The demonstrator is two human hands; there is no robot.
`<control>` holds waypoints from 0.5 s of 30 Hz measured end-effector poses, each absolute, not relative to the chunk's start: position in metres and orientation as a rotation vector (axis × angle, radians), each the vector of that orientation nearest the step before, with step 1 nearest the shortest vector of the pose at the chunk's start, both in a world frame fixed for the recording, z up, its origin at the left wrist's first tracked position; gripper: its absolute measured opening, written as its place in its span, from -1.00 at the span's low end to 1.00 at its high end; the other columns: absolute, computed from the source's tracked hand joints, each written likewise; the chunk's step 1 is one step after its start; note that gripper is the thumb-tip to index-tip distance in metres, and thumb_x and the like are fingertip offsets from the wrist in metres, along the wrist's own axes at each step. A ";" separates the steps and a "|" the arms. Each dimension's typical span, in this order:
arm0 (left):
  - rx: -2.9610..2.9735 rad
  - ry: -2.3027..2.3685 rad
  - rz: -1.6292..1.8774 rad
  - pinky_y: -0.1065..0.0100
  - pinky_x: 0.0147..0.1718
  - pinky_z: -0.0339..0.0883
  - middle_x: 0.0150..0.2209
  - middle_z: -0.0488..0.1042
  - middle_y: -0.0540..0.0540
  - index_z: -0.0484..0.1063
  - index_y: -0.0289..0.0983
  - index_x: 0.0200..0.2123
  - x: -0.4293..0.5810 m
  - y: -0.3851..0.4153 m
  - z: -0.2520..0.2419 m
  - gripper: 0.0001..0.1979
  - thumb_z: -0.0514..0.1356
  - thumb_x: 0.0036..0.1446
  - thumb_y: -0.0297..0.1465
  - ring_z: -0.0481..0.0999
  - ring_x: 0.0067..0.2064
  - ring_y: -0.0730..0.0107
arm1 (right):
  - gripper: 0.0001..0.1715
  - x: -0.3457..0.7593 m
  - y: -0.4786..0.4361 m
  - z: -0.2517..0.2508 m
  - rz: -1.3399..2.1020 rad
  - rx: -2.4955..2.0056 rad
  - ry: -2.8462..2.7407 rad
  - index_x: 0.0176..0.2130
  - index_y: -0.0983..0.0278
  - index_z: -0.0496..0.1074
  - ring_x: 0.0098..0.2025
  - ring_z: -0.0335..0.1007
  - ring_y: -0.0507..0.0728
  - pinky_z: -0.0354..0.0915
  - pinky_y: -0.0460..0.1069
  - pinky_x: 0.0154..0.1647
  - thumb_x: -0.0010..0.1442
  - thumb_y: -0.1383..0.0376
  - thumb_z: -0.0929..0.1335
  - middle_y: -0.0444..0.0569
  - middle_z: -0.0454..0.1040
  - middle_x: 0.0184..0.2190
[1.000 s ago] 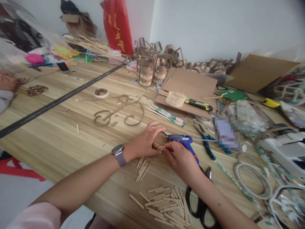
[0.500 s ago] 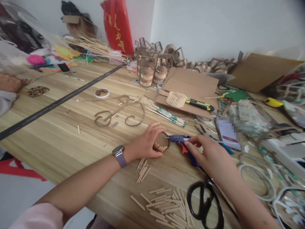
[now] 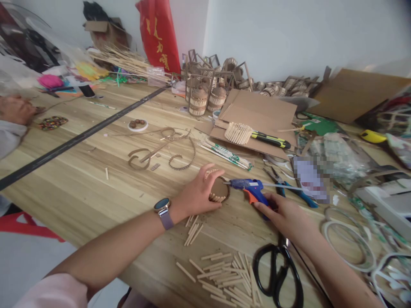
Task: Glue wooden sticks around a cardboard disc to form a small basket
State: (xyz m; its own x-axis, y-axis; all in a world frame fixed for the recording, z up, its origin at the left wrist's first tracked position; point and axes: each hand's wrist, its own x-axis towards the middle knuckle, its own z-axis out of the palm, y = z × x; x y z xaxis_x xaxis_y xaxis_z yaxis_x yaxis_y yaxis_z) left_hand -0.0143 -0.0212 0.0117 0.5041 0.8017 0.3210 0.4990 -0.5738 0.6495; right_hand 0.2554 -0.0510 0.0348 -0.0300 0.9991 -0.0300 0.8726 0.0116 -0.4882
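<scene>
My left hand curls around a small round basket with a brown base and short wooden sticks standing along part of its rim. My right hand is closed on the handle of a blue glue gun with an orange trigger. A translucent glue stick juts out of the gun's back. The nozzle reaches the right side of the basket's rim; whether it touches, I cannot tell. Loose short wooden sticks lie in a pile nearer to me, with several more just below my left hand.
Black-handled scissors lie below my right forearm. Blue-handled pliers and a phone are beyond that hand. A utility knife rests on cardboard. Finished small baskets stand behind. Another person's hand is at far left.
My right hand has shifted from the glue stick at the gun's back down onto the handle. The left hand still holds the basket in nearly the same place.
</scene>
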 end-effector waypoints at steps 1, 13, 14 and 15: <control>2.272 1.064 0.842 -0.16 0.23 0.18 0.30 -0.04 -0.39 0.04 -0.21 0.24 -0.015 -0.021 0.012 -0.08 0.45 -0.14 -0.47 0.12 0.33 -0.18 | -0.59 0.256 -0.051 0.036 0.579 -1.909 -1.924 -0.28 0.22 0.51 -0.49 0.46 0.20 0.30 0.04 -0.47 0.06 -0.03 0.33 -0.03 0.59 -0.48; 2.255 1.022 0.865 -0.21 0.24 0.13 0.32 -0.06 -0.35 0.04 -0.17 0.25 -0.016 -0.018 0.008 -0.06 0.45 -0.15 -0.48 0.17 0.30 -0.17 | -0.56 0.247 -0.062 0.049 0.970 -1.737 -1.415 -0.54 0.21 0.28 -0.58 0.13 0.01 0.08 -0.09 -0.61 -0.12 -0.03 0.46 -0.22 0.20 -0.64; 2.251 1.023 0.868 -0.22 0.24 0.12 0.32 -0.06 -0.34 0.04 -0.16 0.25 -0.017 -0.017 0.007 -0.06 0.45 -0.15 -0.48 0.17 0.31 -0.18 | -0.54 0.248 -0.063 0.046 1.014 -1.749 -1.391 -0.54 0.22 0.29 -0.58 0.14 0.01 0.09 -0.09 -0.61 -0.14 -0.04 0.48 -0.22 0.21 -0.64; 2.252 1.025 0.871 -0.22 0.25 0.12 0.32 -0.06 -0.34 0.04 -0.15 0.25 -0.017 -0.017 0.006 -0.06 0.45 -0.15 -0.48 0.16 0.31 -0.18 | -0.53 0.249 -0.063 0.042 1.038 -1.761 -1.383 -0.53 0.23 0.31 -0.57 0.16 0.02 0.11 -0.09 -0.60 -0.16 -0.05 0.49 -0.21 0.24 -0.63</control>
State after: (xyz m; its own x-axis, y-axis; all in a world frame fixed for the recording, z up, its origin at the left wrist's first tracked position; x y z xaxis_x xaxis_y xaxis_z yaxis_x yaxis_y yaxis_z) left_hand -0.0168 -0.0171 0.0063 0.5088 0.7914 0.3388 0.4624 -0.5832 0.6679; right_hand 0.2491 -0.0635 0.0424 0.1255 0.9746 -0.1852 0.4501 -0.2223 -0.8648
